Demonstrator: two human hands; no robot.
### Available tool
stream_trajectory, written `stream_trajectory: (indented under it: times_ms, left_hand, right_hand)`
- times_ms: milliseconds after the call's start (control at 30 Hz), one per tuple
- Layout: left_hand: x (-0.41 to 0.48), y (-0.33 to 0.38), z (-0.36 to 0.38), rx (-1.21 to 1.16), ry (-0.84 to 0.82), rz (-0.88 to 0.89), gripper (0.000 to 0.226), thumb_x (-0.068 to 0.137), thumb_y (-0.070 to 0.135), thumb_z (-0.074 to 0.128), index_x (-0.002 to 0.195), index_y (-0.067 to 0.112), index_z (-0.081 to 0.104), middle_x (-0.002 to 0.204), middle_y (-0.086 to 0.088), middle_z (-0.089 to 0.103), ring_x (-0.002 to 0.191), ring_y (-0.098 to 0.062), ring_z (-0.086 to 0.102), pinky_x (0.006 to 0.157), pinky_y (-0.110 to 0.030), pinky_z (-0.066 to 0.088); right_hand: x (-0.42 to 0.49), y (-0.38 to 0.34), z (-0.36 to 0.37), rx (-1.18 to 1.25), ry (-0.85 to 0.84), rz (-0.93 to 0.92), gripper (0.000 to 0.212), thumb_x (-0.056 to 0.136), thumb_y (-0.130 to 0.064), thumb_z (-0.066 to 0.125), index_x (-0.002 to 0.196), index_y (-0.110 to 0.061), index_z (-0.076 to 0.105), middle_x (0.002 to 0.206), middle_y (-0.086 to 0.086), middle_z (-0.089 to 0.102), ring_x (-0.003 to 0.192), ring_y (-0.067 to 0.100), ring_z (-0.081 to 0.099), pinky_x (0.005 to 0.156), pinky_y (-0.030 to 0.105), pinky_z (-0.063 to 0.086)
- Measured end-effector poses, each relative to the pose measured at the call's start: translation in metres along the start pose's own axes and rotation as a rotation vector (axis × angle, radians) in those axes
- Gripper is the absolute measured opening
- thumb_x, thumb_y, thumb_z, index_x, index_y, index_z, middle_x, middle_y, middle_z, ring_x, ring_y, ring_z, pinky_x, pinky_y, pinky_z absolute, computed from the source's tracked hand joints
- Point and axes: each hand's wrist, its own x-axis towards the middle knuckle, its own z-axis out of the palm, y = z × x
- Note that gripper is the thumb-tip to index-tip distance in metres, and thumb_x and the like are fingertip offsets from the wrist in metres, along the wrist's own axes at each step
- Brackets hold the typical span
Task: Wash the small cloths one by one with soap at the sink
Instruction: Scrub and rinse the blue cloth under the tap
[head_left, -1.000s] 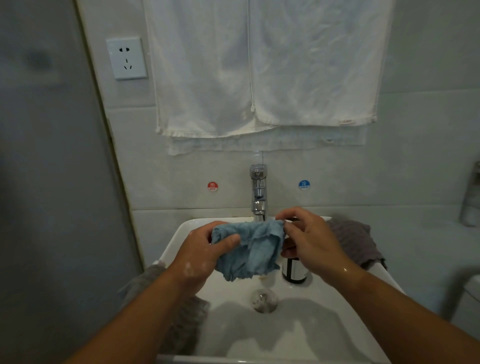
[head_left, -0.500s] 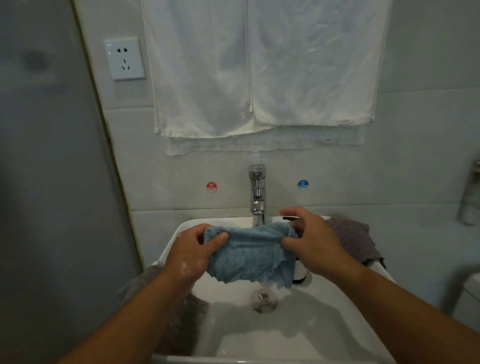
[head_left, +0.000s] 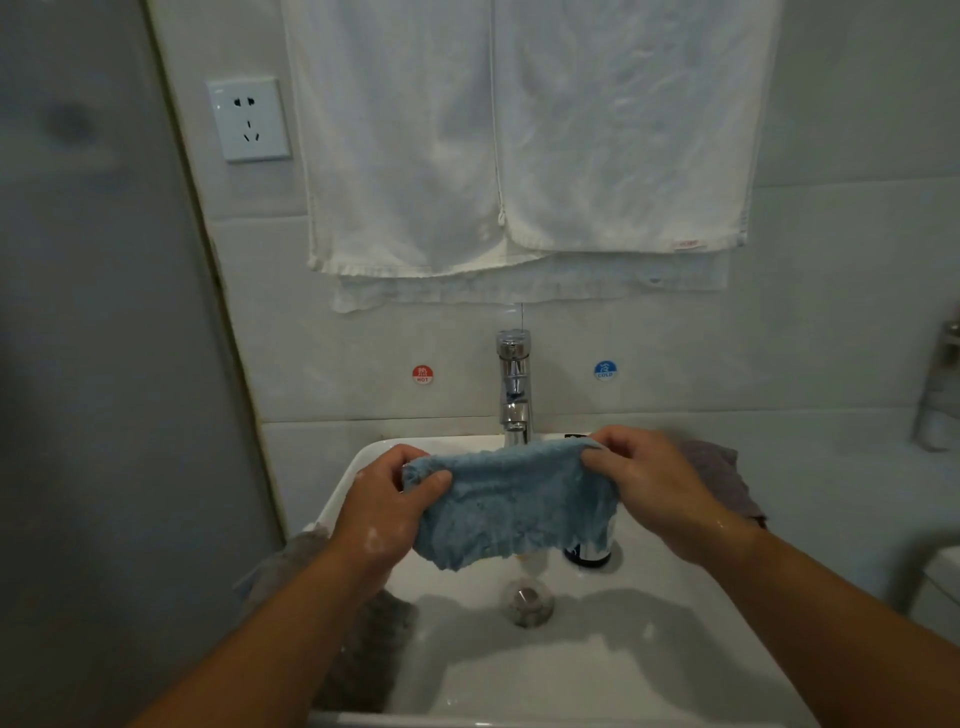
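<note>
Blue cloth (head_left: 511, 506): fingers (head_left: 432, 480) of left hand (head_left: 382, 512), right hand (head_left: 654, 493) pinch top corners; sink (head_left: 675, 654) holds bottle (head_left: 589, 553).

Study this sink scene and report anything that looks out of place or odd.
A small bottle stands inside the sink basin beside the drain, mostly hidden behind the blue cloth, an odd spot for it. A grey cloth droops over the sink's left rim into the basin.

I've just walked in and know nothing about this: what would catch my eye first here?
A blue cloth is held spread between the left hand and right hand, each pinching an upper corner, above the white sink in the middle. Behind it stands a chrome tap, and white towels hang on the wall above.
</note>
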Motion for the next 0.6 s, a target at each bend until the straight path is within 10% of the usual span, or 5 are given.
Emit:
stream_trajectory:
  times_ms: [600]
  left_hand:
    - [0.007,0.001,-0.014,-0.067,0.072,0.0,0.019,0.083,0.023,0.079,0.1,0.016,0.074,0.099,-0.004,0.075,0.092,-0.022,0.073,0.081,-0.041,0.064]
  right_hand:
    - [-0.003,0.003,-0.022,0.128,0.119,0.011,0.006,0.091,-0.01,0.072,0.088,-0.014,0.075,0.073,-0.003,0.073,0.068,0.007,0.067,0.053,0.01,0.047]
